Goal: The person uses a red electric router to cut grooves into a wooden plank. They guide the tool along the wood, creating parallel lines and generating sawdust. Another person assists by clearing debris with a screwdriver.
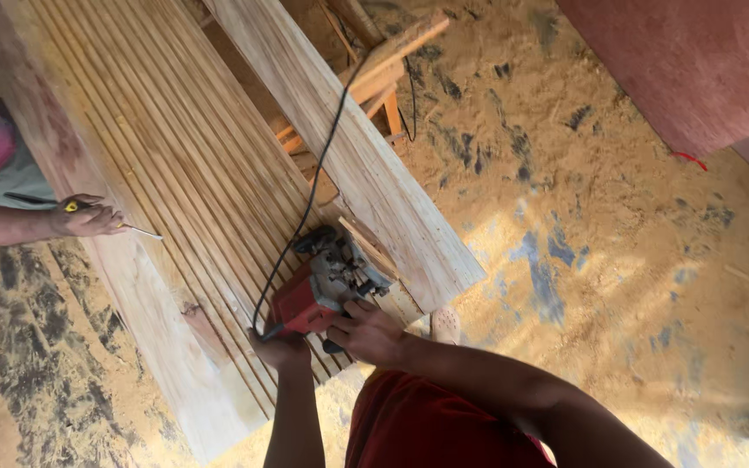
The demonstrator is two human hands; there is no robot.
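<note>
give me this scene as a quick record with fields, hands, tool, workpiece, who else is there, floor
left hand: grips the rear of the red power tool
right hand: on the tool's near side
tool: sits on the grooved wooden panel, near its end; black cord runs up across the boards
beside it: plain plank to the right
other person: a hand at the panel's left edge holding a screwdriver
floor: sawdust
</note>
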